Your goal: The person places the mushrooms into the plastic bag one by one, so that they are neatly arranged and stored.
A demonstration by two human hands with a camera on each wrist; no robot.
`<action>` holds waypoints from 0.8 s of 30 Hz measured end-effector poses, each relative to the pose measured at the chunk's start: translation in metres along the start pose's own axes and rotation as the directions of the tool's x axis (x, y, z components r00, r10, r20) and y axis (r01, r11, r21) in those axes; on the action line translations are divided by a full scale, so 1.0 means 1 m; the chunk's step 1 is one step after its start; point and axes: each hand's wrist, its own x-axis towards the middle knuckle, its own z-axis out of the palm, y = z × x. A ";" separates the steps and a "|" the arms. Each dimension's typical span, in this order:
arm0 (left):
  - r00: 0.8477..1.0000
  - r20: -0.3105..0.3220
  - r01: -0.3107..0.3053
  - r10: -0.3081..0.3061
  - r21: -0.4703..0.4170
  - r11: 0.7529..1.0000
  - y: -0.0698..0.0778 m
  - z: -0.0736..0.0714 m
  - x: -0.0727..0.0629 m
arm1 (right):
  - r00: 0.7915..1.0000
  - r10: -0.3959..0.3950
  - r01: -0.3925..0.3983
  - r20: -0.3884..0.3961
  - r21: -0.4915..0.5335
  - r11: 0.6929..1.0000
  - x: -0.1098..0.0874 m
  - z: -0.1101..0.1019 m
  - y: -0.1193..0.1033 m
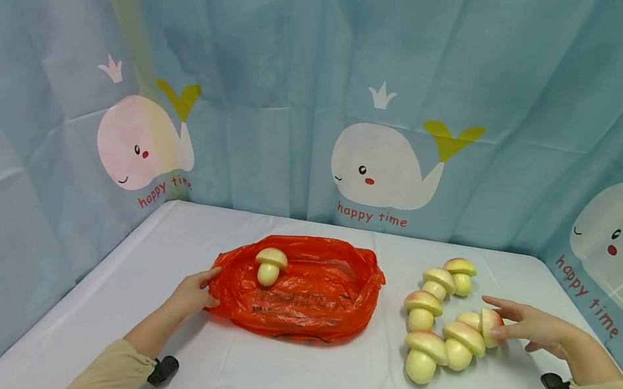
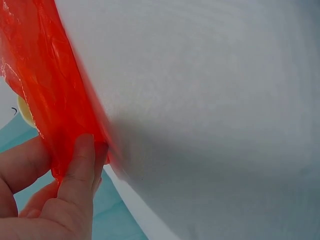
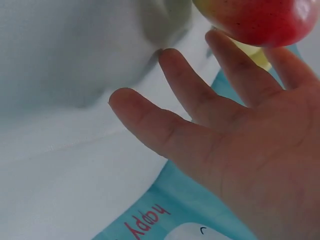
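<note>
At the left end of a red plastic bag (image 1: 311, 321), my left hand (image 1: 191, 297) pinches the rim between thumb and fingers, with the thin film (image 2: 60, 95) bunched there in the left wrist view. Inside the bag lies one toy mushroom (image 1: 270, 266), pale yellow with a rounded cap. My right hand (image 1: 545, 330) reaches from the right, fingers spread, around the rightmost mushroom (image 1: 488, 324) of a group. Its thumb overlaps that cap in the head view. Up close, the red-blushed cap (image 3: 265, 22) sits right at the fingertips, while the other fingers extend past it.
More toy mushrooms (image 1: 423, 356) form a curved row on the right of the white table (image 1: 320, 388). A blue curtain (image 1: 279, 83) with whale prints stands behind the table's back edge and along both sides. Each wrist carries a small black camera (image 1: 164, 371).
</note>
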 end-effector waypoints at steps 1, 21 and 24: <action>1.000 0.001 -0.001 0.001 -0.002 1.000 0.000 0.000 0.000 | 1.000 -0.001 0.001 0.000 -0.001 1.000 -0.001 0.001 0.001; 1.000 0.012 0.026 -0.026 0.016 1.000 0.003 -0.002 0.001 | 0.994 0.036 -0.044 -0.106 -0.074 0.996 0.005 0.007 0.000; 1.000 0.017 0.022 -0.023 0.019 1.000 0.003 -0.002 0.001 | 0.993 0.041 -0.048 -0.114 -0.065 0.997 0.002 0.003 -0.005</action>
